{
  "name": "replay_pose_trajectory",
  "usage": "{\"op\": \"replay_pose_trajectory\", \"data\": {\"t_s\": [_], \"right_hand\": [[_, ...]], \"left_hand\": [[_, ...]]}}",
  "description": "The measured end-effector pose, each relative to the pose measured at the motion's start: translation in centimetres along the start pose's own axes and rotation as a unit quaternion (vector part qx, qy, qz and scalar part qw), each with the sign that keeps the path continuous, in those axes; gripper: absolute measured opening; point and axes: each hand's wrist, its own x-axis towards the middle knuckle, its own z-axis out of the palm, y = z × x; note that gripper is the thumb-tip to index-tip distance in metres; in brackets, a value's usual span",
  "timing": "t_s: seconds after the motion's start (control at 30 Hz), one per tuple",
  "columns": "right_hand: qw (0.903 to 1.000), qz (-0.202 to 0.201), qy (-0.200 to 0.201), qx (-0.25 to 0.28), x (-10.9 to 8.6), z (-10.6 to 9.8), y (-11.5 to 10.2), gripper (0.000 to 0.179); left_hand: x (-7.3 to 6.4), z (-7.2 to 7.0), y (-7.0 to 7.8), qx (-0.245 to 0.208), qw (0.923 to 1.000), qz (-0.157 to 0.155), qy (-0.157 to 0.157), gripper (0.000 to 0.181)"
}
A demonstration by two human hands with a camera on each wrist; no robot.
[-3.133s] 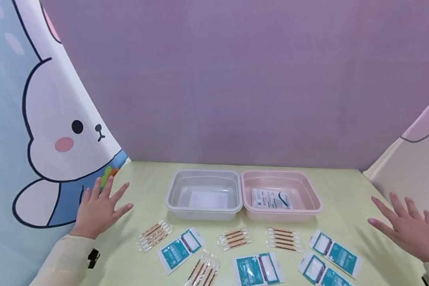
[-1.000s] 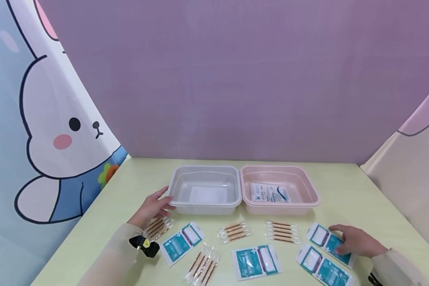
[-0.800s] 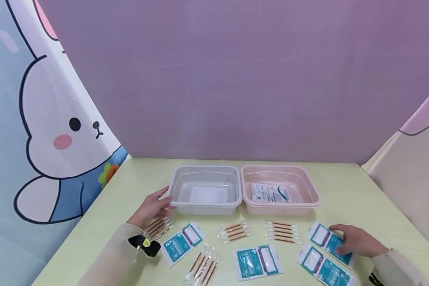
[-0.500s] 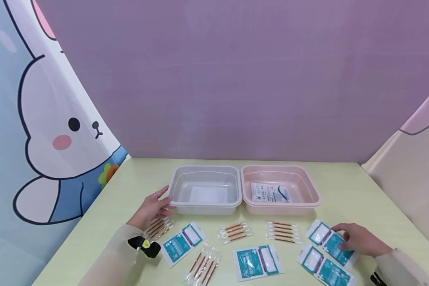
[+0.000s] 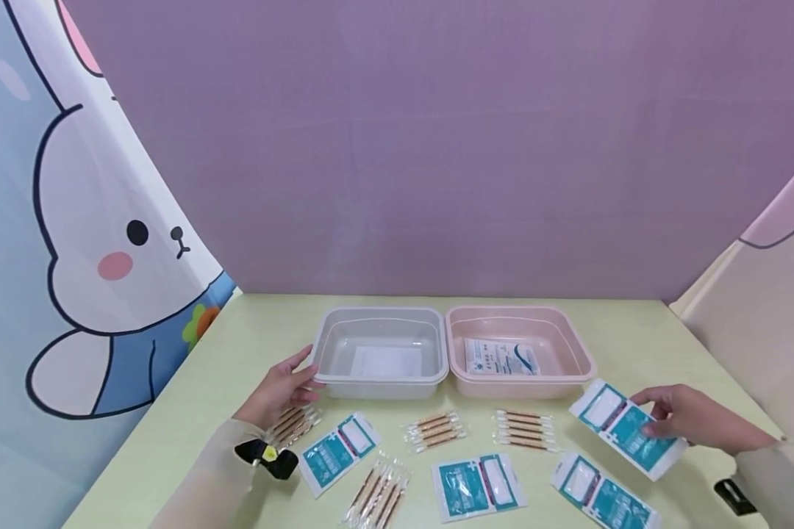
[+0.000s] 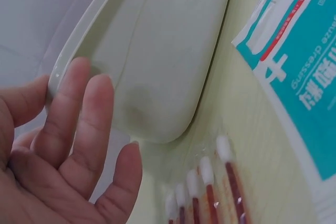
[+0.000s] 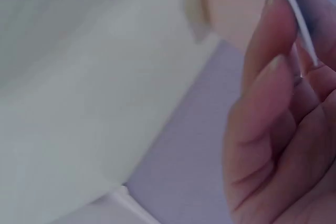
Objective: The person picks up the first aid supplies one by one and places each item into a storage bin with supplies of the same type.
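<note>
My right hand (image 5: 698, 419) pinches a white-and-teal gauze dressing packet (image 5: 635, 433) by its right part, thumb on top, raised above the table. In the right wrist view the packet (image 7: 299, 17) shows edge-on between thumb and fingers. My left hand (image 5: 281, 386) holds the left front corner of the grey plastic basin (image 5: 378, 389), thumb and a finger at the rim (image 6: 63, 66). Under that hand lies a clear pack of cotton swabs (image 5: 294, 425). More dressing packets (image 5: 340, 452) lie on the table, one of them (image 5: 605, 492) just below the raised one.
A pink basin (image 5: 523, 386) stands against the grey one, with a printed white packet (image 5: 501, 357) inside. A white rectangle (image 5: 387, 361) lies in the grey basin. Several swab packs (image 5: 524, 430) lie in front. A purple panel (image 5: 397, 147) rises behind the table.
Both hands came in from the sides: the left to the grey basin's corner, the right to the far-right dressing packet. The right hand has since lifted that packet; the left stays put.
</note>
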Motion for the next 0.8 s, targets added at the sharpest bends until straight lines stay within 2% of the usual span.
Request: {"op": "replay_pose_trajectory", "data": {"t_s": [0.2,0.3,0.47,0.63,0.8], "right_hand": [[0.9995,-0.028,-0.004,-0.013,0.4,-1.6,-2.6,0.043],[0.9985,-0.04,0.007,-0.036,1.3,-1.9,-4.0,0.041],[0.9973,-0.044,0.017,-0.056,3.8,-1.8,-6.4,0.04],[0.9953,-0.061,0.006,-0.075,6.6,-1.4,-8.9,0.037],[0.9948,-0.069,-0.007,-0.075,9.3,-0.8,-11.8,0.037]], "left_hand": [[-0.2,-0.4,0.0,-0.008,0.9995,0.007,-0.03,0.06],[-0.3,-0.3,0.0,-0.009,0.9997,0.006,-0.021,0.06],[-0.4,-0.2,0.1,-0.01,0.9999,-0.003,0.006,0.058],[-0.4,-0.2,0.1,-0.013,0.9999,0.002,0.006,0.057],[-0.5,-0.3,0.2,0.004,1.0,0.007,-0.005,0.057]]}}
